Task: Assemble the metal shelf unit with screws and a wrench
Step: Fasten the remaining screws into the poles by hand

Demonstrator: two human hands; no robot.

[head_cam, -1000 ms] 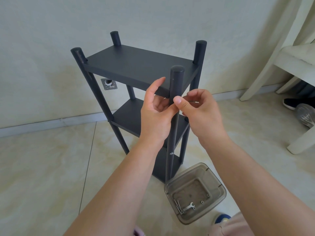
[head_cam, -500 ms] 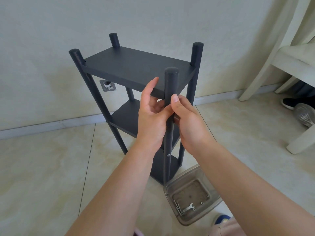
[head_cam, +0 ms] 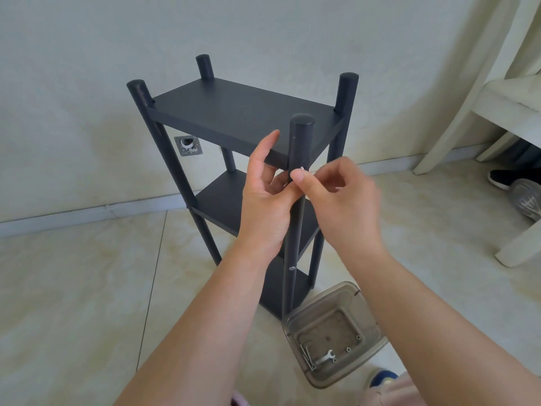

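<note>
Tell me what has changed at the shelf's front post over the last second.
The right hand, which half a second ago lay closed against the front post, has drawn back to the right, and a silver screw now shows at the post, by its thumb and fingertips. The left hand keeps its grip on the post just under the top shelf. The wrench still lies in the plastic tub.

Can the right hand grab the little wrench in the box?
Probably yes. The wrench lies uncovered in the open box below the right hand, though its fingers now pinch a screw.
</note>
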